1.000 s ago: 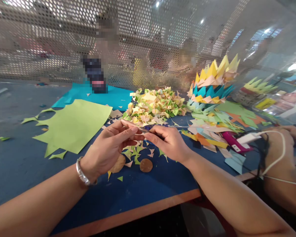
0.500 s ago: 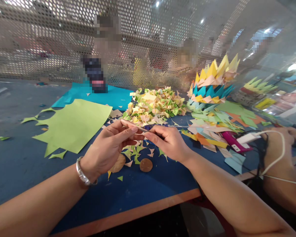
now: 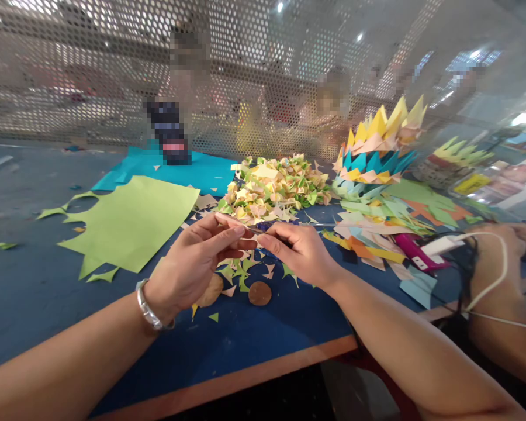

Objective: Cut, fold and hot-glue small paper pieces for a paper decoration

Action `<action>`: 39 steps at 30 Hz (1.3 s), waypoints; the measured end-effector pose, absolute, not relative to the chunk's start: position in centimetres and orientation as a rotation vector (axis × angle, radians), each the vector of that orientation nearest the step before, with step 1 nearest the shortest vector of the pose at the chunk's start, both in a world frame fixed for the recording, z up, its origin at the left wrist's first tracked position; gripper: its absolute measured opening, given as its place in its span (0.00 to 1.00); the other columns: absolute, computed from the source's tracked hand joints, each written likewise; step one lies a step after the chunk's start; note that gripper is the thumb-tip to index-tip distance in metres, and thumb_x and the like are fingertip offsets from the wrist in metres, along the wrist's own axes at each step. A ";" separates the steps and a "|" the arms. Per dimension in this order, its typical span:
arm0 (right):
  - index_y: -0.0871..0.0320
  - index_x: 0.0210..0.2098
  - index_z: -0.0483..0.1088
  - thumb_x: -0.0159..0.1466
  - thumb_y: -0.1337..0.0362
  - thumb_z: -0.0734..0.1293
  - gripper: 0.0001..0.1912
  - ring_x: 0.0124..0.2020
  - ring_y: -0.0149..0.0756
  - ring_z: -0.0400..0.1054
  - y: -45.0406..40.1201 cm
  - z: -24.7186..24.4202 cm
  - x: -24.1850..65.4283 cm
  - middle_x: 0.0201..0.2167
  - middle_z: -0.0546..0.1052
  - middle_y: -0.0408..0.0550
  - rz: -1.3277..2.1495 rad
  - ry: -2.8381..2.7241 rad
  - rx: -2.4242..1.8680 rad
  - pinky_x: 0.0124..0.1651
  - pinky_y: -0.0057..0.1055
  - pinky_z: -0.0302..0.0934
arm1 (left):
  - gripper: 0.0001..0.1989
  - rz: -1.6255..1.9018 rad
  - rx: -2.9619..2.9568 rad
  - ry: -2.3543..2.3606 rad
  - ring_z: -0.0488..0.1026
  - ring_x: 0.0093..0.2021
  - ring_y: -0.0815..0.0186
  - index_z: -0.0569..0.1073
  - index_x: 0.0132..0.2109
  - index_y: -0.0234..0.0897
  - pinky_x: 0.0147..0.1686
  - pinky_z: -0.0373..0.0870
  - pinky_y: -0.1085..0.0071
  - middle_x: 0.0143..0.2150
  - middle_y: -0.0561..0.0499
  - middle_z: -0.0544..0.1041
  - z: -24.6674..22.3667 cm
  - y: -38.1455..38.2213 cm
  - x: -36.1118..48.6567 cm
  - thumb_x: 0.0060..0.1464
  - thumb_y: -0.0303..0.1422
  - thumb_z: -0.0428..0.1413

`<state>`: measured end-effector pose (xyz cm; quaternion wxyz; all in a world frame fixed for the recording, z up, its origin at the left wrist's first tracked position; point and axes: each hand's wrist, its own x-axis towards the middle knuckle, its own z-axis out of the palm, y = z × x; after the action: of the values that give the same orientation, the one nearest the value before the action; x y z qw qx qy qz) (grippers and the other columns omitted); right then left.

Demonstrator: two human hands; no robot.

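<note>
Over the blue table (image 3: 245,351), my left hand (image 3: 197,254) is closed with thumb and index finger pinched on something too small to make out. My right hand (image 3: 298,252) is closed round a thin tool (image 3: 333,225) whose clear shaft points right; its tip meets the left fingertips. Just beyond the hands lies a heap of small folded paper pieces (image 3: 276,187), yellow, pink and green. Green and pink scraps (image 3: 241,270) lie beneath the hands. A brown disc (image 3: 260,293) is near me, and a paler round piece (image 3: 211,290) sits partly behind my left hand.
Left are a green sheet with a jagged edge (image 3: 131,225) and a turquoise sheet (image 3: 201,175). Stacked pointed paper strips (image 3: 377,152) stand at the right, near a magenta device (image 3: 418,251) and a white cable (image 3: 504,257). Another person's arm (image 3: 493,280) rests far right. A perforated screen (image 3: 114,76) stands behind.
My hands have hardly moved and keep the same pinch. At the far right, the other person's hands have shifted slightly.
</note>
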<state>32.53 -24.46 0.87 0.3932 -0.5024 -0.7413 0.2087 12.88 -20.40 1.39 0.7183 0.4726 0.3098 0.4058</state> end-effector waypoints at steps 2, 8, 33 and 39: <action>0.58 0.24 0.65 0.69 0.50 0.64 0.22 0.20 0.25 0.53 -24.5 0.9 32.5 0.18 0.60 0.38 0.527 -1.880 -1.274 0.23 0.28 0.46 | 0.07 0.900 1.044 0.685 0.81 0.35 0.67 0.75 0.33 0.38 0.36 0.74 0.75 0.33 0.54 0.81 1.4 -20.4 12.9 0.52 0.32 0.66; 0.57 0.23 0.64 0.69 0.50 0.64 0.23 0.21 0.25 0.52 -24.5 0.9 32.4 0.18 0.59 0.37 0.530 -1.873 -1.277 0.23 0.28 0.46 | 0.07 0.910 1.034 0.694 0.81 0.35 0.67 0.75 0.33 0.38 0.35 0.73 0.75 0.33 0.54 0.81 1.5 -20.4 13.0 0.52 0.32 0.66; 0.58 0.25 0.67 0.69 0.50 0.65 0.21 0.21 0.26 0.53 -24.5 0.9 32.4 0.18 0.62 0.39 0.533 -1.870 -1.272 0.24 0.28 0.47 | 0.07 0.965 1.139 0.738 0.81 0.32 0.67 0.75 0.32 0.38 0.32 0.72 0.73 0.33 0.52 0.82 1.5 -20.8 13.1 0.52 0.33 0.66; 0.58 0.24 0.67 0.69 0.50 0.65 0.22 0.21 0.26 0.53 -24.5 0.8 32.4 0.18 0.61 0.39 0.547 -1.866 -1.276 0.24 0.28 0.47 | 0.07 0.961 1.141 0.747 0.80 0.31 0.68 0.76 0.33 0.38 0.31 0.71 0.75 0.30 0.54 0.81 1.4 -20.8 13.1 0.53 0.33 0.66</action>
<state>32.43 -24.47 0.76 0.3968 -0.5037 -0.7364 0.2158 13.13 -20.77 1.39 0.6717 0.5065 0.3317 0.4269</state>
